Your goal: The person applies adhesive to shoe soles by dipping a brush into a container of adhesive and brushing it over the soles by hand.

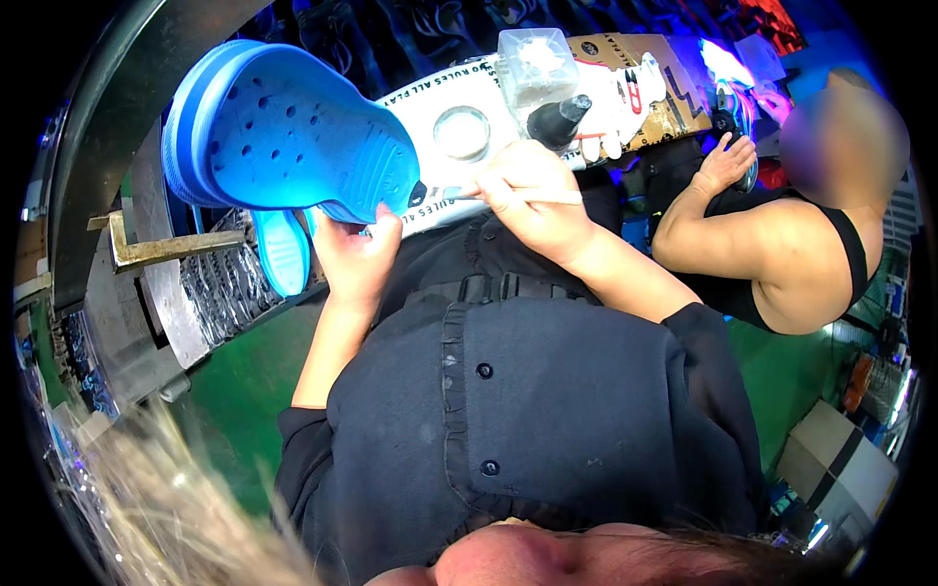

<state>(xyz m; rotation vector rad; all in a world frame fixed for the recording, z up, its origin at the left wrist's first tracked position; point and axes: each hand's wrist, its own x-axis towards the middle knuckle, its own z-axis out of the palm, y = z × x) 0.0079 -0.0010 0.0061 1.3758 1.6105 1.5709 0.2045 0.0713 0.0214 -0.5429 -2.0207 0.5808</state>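
Note:
My left hand [354, 252] grips the near edge of a blue foam clog [303, 127], its thumb on the rim. The clog has many small holes in it and a ridged sole area. A small black piece [418, 193] sits at its right tip. My right hand [532, 200] is closed around a thin brush-like tool [454, 193], whose tip is close to the black piece; whether they touch I cannot tell. Below the clog, left of my left hand, another narrow blue foam piece [283, 256] hangs down. My left fingers are partly hidden behind the clog.
A round white dish [461, 132] stands on the white printed cover [410, 103]. Behind my right hand are a clear plastic tub [537, 73], a black bottle [559, 122], white gloves [618, 109] and cardboard [674, 83]. A co-worker [762, 234] sits at right; a metal bracket [176, 249] juts out at left.

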